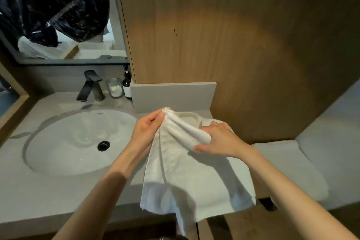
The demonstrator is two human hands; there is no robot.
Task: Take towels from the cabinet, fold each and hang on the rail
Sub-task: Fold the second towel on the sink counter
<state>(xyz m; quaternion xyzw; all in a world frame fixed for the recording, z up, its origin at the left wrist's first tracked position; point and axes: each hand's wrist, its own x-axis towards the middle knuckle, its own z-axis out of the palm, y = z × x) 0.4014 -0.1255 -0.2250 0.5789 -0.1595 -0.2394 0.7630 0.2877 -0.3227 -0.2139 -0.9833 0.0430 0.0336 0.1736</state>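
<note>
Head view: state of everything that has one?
towel, unfolded, bunched at the top, lower end hanging past the counter edge
left hand, pinches the towel's top corner
right hand, grips the bunched towel
tap, off, no water running
sink, holds no water
second towel, folded, lying at right
bottle, upright

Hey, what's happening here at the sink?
A person is handling a white towel over the counter, just right of the sink. The left hand pinches the towel's top edge, while the right hand grips a bunched fold beside it. The rest of the towel hangs down loose, so it is not neatly folded yet and not on any rail.
</note>
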